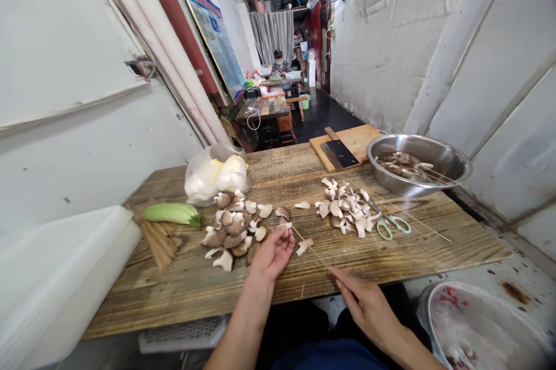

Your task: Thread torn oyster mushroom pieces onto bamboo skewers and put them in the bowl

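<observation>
My left hand [273,255] pinches a piece of oyster mushroom [285,226] at the tip of a thin wooden skewer [320,258]. Gripping the skewer's near end is my right hand [365,301], with fingers closed. Another mushroom piece [304,246] sits along the skewer between the two hands, threaded on it. Beside my left hand lies a heap of brown and white oyster mushrooms [234,230]. A second pile of mushroom pieces [347,208] is farther right, next to green-handled scissors [393,226]. Whether the tip has pierced the held piece, I cannot tell.
A steel bowl [417,186] of mushrooms stands back right, by a cutting board [364,139] with a cleaver [341,153]. Leftward are a plastic bag [217,176], a green squash [171,213], a skewer bundle [160,242] and a white bin [73,283]. A bucket [486,323] stands lower right.
</observation>
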`<state>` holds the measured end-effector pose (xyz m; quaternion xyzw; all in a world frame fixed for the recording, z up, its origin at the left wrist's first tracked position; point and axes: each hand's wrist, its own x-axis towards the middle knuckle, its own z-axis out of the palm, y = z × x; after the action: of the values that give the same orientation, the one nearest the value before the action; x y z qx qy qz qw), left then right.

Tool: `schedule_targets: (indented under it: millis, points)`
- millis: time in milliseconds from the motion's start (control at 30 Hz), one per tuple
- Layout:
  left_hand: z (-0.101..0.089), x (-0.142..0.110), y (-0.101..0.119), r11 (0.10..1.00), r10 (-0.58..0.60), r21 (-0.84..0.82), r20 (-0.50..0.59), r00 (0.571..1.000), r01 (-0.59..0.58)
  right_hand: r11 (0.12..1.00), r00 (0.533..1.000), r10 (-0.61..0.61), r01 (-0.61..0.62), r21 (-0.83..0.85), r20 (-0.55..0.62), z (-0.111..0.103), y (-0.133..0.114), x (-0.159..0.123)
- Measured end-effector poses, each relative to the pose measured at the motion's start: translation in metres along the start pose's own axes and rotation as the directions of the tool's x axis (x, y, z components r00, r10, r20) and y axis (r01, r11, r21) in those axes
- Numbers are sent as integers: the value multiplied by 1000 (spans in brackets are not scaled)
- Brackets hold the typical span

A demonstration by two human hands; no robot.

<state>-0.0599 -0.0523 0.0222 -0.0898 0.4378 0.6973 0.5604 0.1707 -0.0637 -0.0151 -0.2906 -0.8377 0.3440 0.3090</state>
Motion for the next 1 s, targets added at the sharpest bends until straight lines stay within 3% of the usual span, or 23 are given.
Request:
schedule_targets:
  millis: [267, 633, 1000]
  points:
    - [-2, -3, 1, 998, -15, -67, 4, 1000, 16, 995, 995, -93, 92, -30, -21, 3, 2, 3]
    - [5, -9, -1, 1000, 16, -20, 2, 1000, -16, 997, 998, -52, 51, -54, -30, 4, -3, 2]
    - [5, -19, -24, 980, 127, 129, 163, 978, -148, 990, 997, -12, 2, -138, -73, 10, -9, 12]
